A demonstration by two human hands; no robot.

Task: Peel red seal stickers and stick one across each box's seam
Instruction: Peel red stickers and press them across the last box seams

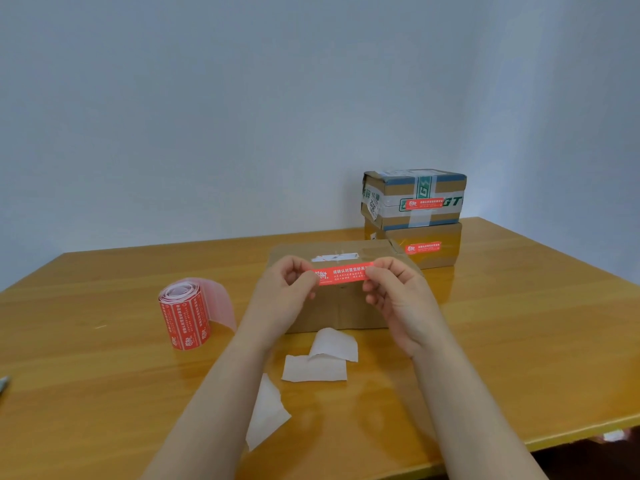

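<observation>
A red seal sticker point(344, 274) with white print is stretched flat between my hands, just above a brown cardboard box point(341, 310) in the middle of the table. My left hand point(284, 296) pinches its left end and my right hand point(394, 296) pinches its right end. The roll of red stickers point(185, 315) stands to the left, with a loose tail of backing paper. At the back right two boxes are stacked: the upper box point(414, 197) and the lower box point(429, 247) each carry a red sticker on the front.
Three peeled white backing papers point(315, 367) lie on the wooden table point(104, 393) in front of the box. A grey object point(4, 384) shows at the left edge. The table's right edge runs close by at the lower right.
</observation>
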